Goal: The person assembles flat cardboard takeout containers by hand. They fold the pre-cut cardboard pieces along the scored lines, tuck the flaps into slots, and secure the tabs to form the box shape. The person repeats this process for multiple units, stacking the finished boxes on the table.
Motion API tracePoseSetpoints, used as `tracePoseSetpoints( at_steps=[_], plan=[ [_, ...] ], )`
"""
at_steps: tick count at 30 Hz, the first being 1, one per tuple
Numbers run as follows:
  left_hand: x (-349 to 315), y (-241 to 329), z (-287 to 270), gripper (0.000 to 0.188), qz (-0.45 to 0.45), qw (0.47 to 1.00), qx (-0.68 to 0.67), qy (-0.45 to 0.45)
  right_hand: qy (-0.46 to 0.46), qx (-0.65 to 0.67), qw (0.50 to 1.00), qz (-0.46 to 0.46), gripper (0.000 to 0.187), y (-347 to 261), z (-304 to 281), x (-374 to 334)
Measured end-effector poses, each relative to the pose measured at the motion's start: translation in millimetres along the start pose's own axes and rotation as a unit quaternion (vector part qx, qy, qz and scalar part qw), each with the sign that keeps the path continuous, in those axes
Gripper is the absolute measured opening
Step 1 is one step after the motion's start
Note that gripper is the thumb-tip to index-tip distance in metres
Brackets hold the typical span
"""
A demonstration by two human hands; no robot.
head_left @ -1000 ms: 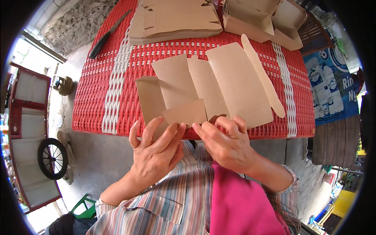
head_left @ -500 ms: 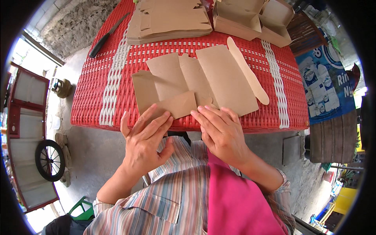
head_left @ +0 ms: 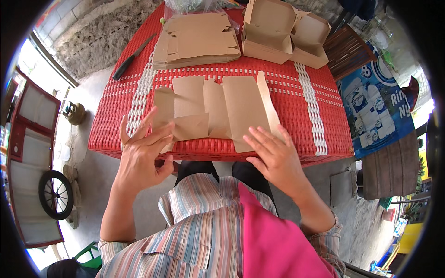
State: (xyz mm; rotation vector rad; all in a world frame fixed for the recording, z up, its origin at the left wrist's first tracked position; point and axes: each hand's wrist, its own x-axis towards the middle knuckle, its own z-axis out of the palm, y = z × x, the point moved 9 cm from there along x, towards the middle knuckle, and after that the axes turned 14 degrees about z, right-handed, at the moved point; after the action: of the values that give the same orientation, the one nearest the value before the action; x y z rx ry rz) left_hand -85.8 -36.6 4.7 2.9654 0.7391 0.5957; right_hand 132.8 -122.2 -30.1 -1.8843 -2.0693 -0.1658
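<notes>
A brown cardboard box blank (head_left: 242, 104), partly folded, lies near the front edge of the red woven table. Its left and front flaps stand part way up, and a narrow strip on its right side is bent along a crease. My left hand (head_left: 144, 150) is at the blank's left end, fingers spread and holding nothing; its fingertips reach the left flaps, though contact is hard to tell. Over the lower right panel, my right hand (head_left: 274, 160) rests its outstretched fingertips, open.
Farther back on the table (head_left: 303, 134) is a stack of flat cardboard blanks (head_left: 199, 39). Folded open boxes (head_left: 266, 46) stand to its right, and a black-handled knife (head_left: 124, 67) lies to its left. A clear plastic bag (head_left: 194, 5) sits behind the stack.
My hands have moved apart, the left going left and the right slightly right. The blank has shifted left and turned straighter, and its right strip now bends upward. The whole view has shifted slightly.
</notes>
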Motion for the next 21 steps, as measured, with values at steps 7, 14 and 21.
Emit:
tracePoseSetpoints(
  at_steps=[7, 14, 21],
  plan=[
    [34, 119, 30, 0.027, 0.170, 0.978, 0.053, 0.111, 0.068, 0.058, 0.995, -0.051, 0.027, -25, -10, 2],
    [52, 77, 53, 0.012, 0.073, 0.982, -0.037, 0.173, -0.068, 0.225, 0.972, -0.010, 0.013, 3, -15, 36],
    [71, 57, 58, 0.010, -0.019, 0.976, -0.087, 0.201, -0.176, 0.345, 0.892, 0.232, 0.020, 46, 2, 41]
  ],
)
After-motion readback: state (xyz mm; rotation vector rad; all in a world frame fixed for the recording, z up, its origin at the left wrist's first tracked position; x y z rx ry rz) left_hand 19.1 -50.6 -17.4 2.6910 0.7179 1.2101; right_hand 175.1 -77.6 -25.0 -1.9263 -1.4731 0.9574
